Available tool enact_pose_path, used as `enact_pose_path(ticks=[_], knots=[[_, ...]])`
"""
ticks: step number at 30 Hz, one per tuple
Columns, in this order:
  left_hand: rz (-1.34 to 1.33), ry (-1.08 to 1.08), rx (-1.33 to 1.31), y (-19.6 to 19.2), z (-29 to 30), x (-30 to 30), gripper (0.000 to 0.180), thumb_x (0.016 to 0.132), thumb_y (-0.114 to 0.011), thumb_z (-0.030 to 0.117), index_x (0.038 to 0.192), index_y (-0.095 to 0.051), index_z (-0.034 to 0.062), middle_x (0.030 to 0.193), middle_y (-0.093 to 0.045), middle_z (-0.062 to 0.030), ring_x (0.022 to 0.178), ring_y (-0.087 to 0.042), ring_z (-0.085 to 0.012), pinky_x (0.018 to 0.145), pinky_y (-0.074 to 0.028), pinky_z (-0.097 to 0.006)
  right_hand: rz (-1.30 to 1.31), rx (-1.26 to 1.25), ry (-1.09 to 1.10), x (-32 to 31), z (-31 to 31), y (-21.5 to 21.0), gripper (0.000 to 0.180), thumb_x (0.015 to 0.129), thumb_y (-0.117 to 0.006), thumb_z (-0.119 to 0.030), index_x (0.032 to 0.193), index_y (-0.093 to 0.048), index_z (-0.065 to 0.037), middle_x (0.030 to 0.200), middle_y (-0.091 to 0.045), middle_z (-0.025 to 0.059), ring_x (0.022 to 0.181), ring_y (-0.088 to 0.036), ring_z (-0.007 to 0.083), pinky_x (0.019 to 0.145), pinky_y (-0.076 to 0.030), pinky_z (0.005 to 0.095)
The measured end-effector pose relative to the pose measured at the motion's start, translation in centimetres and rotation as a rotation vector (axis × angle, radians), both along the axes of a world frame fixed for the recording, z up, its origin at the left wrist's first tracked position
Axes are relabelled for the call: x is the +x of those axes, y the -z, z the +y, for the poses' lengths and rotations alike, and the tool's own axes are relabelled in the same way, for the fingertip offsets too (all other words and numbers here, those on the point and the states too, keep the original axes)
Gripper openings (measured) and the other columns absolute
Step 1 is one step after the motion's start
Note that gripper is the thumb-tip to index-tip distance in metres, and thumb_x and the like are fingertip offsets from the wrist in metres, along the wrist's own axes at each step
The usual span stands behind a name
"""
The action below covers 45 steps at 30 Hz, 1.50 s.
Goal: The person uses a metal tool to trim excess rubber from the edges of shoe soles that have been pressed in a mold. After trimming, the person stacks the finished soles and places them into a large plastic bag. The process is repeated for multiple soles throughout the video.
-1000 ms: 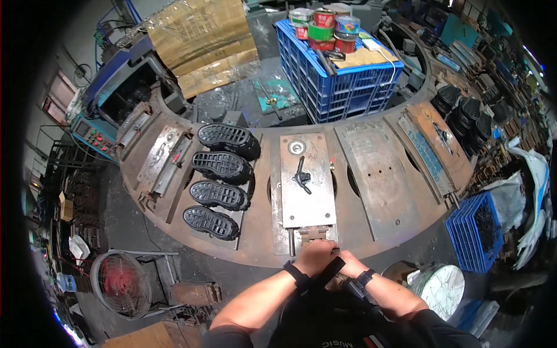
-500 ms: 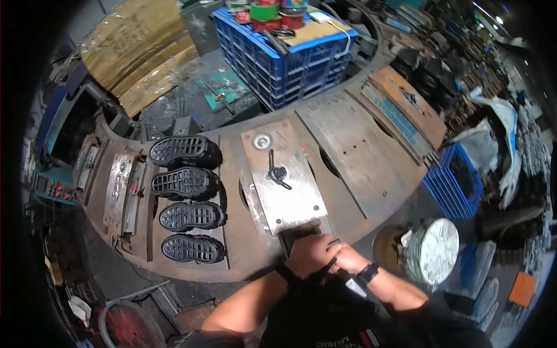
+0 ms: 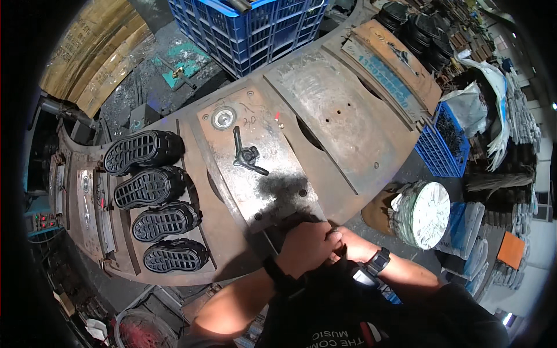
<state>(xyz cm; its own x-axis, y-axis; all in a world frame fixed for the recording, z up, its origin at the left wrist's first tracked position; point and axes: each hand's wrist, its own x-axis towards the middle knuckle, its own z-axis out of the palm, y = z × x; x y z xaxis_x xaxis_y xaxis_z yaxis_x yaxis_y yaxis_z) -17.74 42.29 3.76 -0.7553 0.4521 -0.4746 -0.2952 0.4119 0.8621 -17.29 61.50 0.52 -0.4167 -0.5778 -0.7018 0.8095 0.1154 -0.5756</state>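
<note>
My left hand (image 3: 307, 248) is curled shut over the near edge of a rusty metal mould plate (image 3: 261, 174), and a black band circles its wrist. My right hand (image 3: 355, 245), with a wristwatch, presses against the left hand from the right, its fingers hidden under it. What lies inside the two hands is hidden. On the plate's middle sits a black lever handle (image 3: 248, 155), with a round silver disc (image 3: 223, 118) beyond it. A dark smear stains the plate just ahead of my hands.
Several black shoe soles (image 3: 152, 188) lie tread-up in a row on the curved steel table (image 3: 342, 110) to the left. Beyond the table stands a big blue crate (image 3: 255, 32). A smaller blue crate (image 3: 444, 139) and a round wrapped bundle (image 3: 426, 213) sit at the right.
The view has swung and come closer, so the table now looks tilted. Both hands have stayed clasped together at the plate's near edge.
</note>
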Motion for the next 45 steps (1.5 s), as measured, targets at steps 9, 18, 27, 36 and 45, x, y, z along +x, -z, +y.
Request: enact_pose_path(ticks=[9,18,27,36,45], knots=[[0.138,-0.01,-0.09,0.6,0.4,1.1,0.033,0.098,-0.062,0.034,0.09,-0.07,0.0024,0.08,-0.07,-0.0215,0.08,-0.07,-0.0427,0.074,-0.055,-0.049,0.174,0.166,-0.184,1.3,0.7,-0.3,0.018,0.089,-0.067,-0.013,0.1,-0.071,0.001,0.085,-0.072,0.0059,0.078,-0.066,0.0114,0.065,-0.052,0.0294],[0.483,-0.025,0.065,-16.8,-6.3,-7.5,0.031,0.097,-0.07,0.032,0.106,-0.073,0.0018,0.082,-0.071,-0.0117,0.075,-0.067,-0.0201,0.07,-0.053,-0.034,0.615,0.241,-0.366,-3.7,0.9,-10.1,0.024,0.095,-0.069,-0.008,0.117,-0.063,-0.002,0.097,-0.069,0.0047,0.085,-0.067,0.0127,0.078,-0.054,0.0303],[0.765,-0.108,-0.276,-26.0,-11.8,-19.1,0.038,0.104,-0.064,0.039,0.115,-0.073,0.003,0.085,-0.061,0.0048,0.074,-0.052,-0.0055,0.066,-0.042,-0.022,0.543,0.652,0.15,6.8,18.1,-14.3,0.04,0.091,-0.071,-0.01,0.128,-0.058,-0.001,0.101,-0.064,0.0019,0.091,-0.061,0.0117,0.081,-0.051,0.0278],[1.51,-0.248,-0.859,-22.3,-16.0,-23.4,0.032,0.108,-0.058,0.025,0.124,-0.068,-0.0004,0.11,-0.072,-0.0161,0.1,-0.069,-0.0262,0.089,-0.053,-0.035,0.128,0.693,0.518,20.9,29.8,-4.3,0.023,0.089,-0.068,-0.002,0.112,-0.063,0.0,0.086,-0.066,0.0042,0.073,-0.066,0.0132,0.068,-0.052,0.0286],[1.477,-0.427,-1.184,-14.8,-13.3,-25.6,0.038,0.098,-0.066,0.019,0.132,-0.062,0.0028,0.125,-0.068,-0.0184,0.117,-0.062,-0.04,0.1,-0.047,-0.048,0.842,0.982,0.354,9.2,36.4,3.6,0.019,0.095,-0.065,-0.011,0.11,-0.061,-0.001,0.086,-0.068,0.0138,0.074,-0.068,0.0201,0.07,-0.053,0.0356]])
